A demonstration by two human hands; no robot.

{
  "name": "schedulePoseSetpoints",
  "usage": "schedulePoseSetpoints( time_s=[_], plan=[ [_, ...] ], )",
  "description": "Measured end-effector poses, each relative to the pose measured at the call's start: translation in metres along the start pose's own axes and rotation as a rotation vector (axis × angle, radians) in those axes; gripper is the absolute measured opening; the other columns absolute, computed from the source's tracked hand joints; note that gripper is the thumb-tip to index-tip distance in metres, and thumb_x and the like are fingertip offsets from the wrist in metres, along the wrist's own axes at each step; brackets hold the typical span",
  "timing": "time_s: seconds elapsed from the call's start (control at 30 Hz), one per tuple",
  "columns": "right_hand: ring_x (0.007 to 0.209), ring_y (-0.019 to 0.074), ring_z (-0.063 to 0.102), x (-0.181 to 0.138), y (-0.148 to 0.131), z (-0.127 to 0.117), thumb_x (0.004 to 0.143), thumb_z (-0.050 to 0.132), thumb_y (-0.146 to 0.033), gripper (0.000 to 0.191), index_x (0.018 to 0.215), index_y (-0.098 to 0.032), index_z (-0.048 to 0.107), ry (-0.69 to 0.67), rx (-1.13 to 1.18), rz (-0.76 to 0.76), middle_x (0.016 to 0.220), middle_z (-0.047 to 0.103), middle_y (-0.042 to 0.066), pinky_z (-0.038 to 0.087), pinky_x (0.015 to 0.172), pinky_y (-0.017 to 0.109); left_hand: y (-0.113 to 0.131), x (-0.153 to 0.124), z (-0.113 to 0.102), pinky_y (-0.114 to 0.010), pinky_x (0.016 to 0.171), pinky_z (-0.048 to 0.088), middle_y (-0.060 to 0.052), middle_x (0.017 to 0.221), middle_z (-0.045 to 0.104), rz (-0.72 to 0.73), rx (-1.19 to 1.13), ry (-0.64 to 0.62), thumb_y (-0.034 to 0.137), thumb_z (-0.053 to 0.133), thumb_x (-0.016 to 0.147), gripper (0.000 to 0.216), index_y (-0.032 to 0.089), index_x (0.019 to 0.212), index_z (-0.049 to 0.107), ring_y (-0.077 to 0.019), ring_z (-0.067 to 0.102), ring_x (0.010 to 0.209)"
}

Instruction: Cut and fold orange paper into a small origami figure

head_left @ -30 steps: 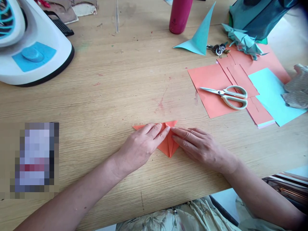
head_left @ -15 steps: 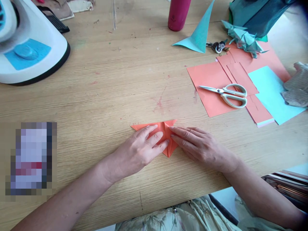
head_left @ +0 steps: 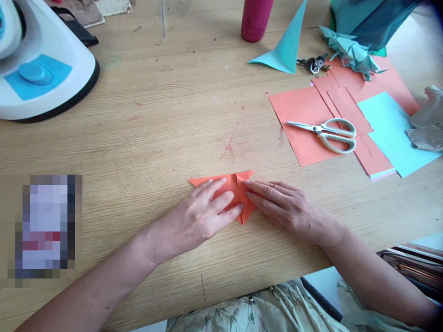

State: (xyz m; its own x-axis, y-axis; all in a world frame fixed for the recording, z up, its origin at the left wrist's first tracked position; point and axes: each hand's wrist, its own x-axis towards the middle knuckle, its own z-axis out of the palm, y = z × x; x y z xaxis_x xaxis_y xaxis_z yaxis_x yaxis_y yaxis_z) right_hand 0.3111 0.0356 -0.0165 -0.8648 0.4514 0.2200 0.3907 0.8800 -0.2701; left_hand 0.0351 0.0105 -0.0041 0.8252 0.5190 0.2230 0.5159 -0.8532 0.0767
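Observation:
A folded piece of orange paper (head_left: 238, 196) lies flat on the table in front of me, with points sticking out at its left, upper right and bottom. A vertical crease flap runs down its middle. My left hand (head_left: 204, 207) rests on its left half, fingers spread and pressing it down. On its right edge is my right hand (head_left: 289, 205), fingers held together with their tips on the paper. The thumb of that hand is hidden, and both hands cover parts of the folded paper.
White-handled scissors (head_left: 334, 135) lie on orange sheets (head_left: 294, 106) to the right, near a turquoise sheet (head_left: 387, 124). Behind are a folded turquoise paper (head_left: 285, 53), keys (head_left: 314, 65), a paper figure (head_left: 356, 55) and a magenta tumbler (head_left: 256, 18). A white appliance base (head_left: 69, 87) stands at left.
Both hands and the folded orange paper keep almost the same position. The view has shifted very slightly.

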Motion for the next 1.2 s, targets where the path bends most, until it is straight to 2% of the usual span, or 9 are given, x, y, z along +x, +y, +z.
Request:
schedulePoseSetpoints(
  time_s=[0.23,0.73,0.87,0.97,1.1,1.2],
  plan=[
    [0.128,0.0291,0.058,0.000,0.000,0.000,0.098,0.050,-0.010,0.040,0.138,-0.006,0.056,-0.004,0.000,0.003,0.150,0.049,0.022,0.052,0.103,0.044,0.000,-0.002,-0.001,-0.054,0.109,0.049,-0.013,0.122,0.065,0.002,-0.039,-0.040,0.010,0.044,0.098,0.036,0.015,0.128,0.062,-0.0335,0.052,0.133],
    [0.131,0.0303,0.055,0.002,0.000,0.000,0.098,0.050,-0.010,0.040,0.138,-0.007,0.056,0.017,0.023,0.008,0.147,0.052,0.023,0.052,0.103,0.046,0.001,-0.002,0.000,-0.053,0.108,0.050,-0.013,0.124,0.064,0.003,-0.023,-0.043,0.008,0.043,0.097,0.038,0.015,0.129,0.062,-0.0350,0.053,0.132],
    [0.133,0.0333,0.051,-0.001,-0.010,0.001,0.097,0.051,-0.009,0.039,0.135,-0.006,0.058,0.035,-0.039,0.028,0.146,0.052,0.023,0.051,0.101,0.048,0.001,-0.002,-0.001,-0.053,0.109,0.049,-0.013,0.122,0.064,-0.009,-0.040,-0.043,0.009,0.046,0.097,0.035,0.014,0.126,0.063,-0.0348,0.052,0.132],
    [0.124,0.0314,0.055,-0.007,-0.022,0.003,0.098,0.051,-0.010,0.037,0.134,-0.005,0.059,0.018,-0.066,0.043,0.145,0.054,0.021,0.051,0.094,0.045,0.001,-0.001,-0.001,-0.052,0.110,0.048,-0.013,0.122,0.064,-0.010,-0.027,-0.046,0.010,0.046,0.097,0.034,0.014,0.126,0.063,-0.0344,0.052,0.132],
    [0.122,0.0297,0.054,-0.012,-0.032,0.004,0.101,0.048,-0.012,0.037,0.136,-0.003,0.057,-0.023,-0.011,0.054,0.144,0.055,0.020,0.046,0.095,0.045,0.002,-0.001,-0.001,-0.051,0.110,0.048,-0.013,0.123,0.064,-0.003,-0.001,-0.057,0.010,0.045,0.098,0.037,0.016,0.130,0.061,-0.0328,0.052,0.132],
    [0.119,0.0284,0.054,-0.013,-0.033,0.004,0.101,0.048,-0.012,0.038,0.137,-0.003,0.055,-0.006,0.008,0.058,0.142,0.056,0.020,0.045,0.094,0.044,0.001,-0.001,0.000,-0.051,0.110,0.048,-0.012,0.121,0.065,-0.002,0.005,-0.043,0.011,0.046,0.097,0.036,0.017,0.130,0.061,-0.0315,0.052,0.132]
  ],
)
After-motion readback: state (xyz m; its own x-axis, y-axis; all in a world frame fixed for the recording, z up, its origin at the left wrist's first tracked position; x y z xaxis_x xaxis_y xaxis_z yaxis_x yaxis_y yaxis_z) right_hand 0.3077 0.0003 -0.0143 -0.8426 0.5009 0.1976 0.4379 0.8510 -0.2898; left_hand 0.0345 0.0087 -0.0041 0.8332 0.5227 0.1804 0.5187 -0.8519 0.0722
